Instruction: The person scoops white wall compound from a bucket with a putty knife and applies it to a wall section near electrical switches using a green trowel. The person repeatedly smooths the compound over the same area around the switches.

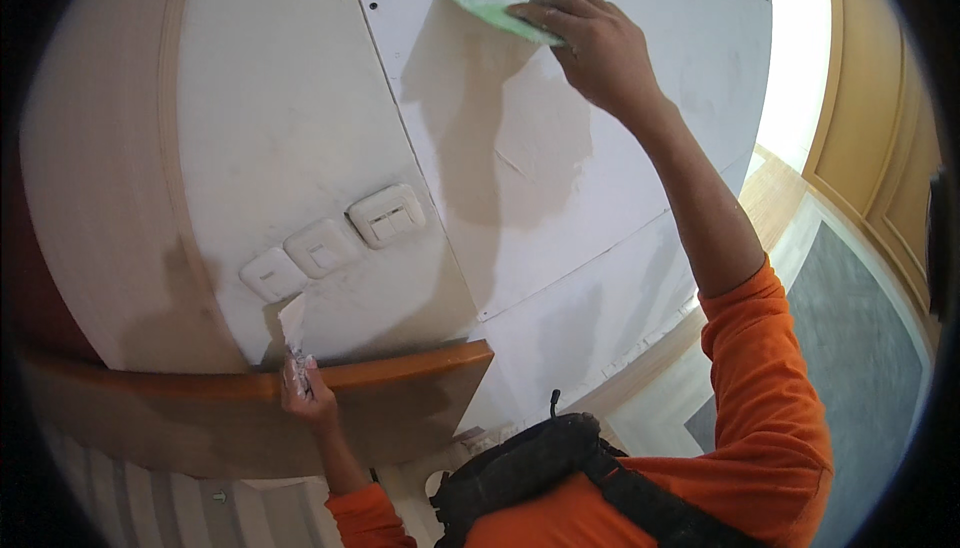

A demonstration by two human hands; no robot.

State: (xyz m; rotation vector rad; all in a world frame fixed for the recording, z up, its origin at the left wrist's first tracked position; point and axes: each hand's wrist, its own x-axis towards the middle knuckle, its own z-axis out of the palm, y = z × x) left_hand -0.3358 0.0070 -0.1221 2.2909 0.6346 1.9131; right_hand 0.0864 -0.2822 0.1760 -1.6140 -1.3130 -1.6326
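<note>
At the upper part of the white wall panel (640, 188), my right hand (608, 58) is closed around a light green plastic spreader (490, 10). The spreader's long edge lies at the panel's surface. Below it, a smoothed patch of filler (550, 143) shows a slightly different tone, partly under my arm's shadow. My left hand (312, 400) is low on the left, closed on a putty knife (292, 320) smeared with white filler. Its blade points up, close to the wall switches. White residue covers some of the left fingers.
Three white wall switches (388, 216) sit left of the panel seam. A wooden board with an orange-brown top edge (410, 368) juts out below them. A wooden door (865, 98) and a grey surface (850, 318) are at the right. A black strap bag (520, 468) hangs on my chest.
</note>
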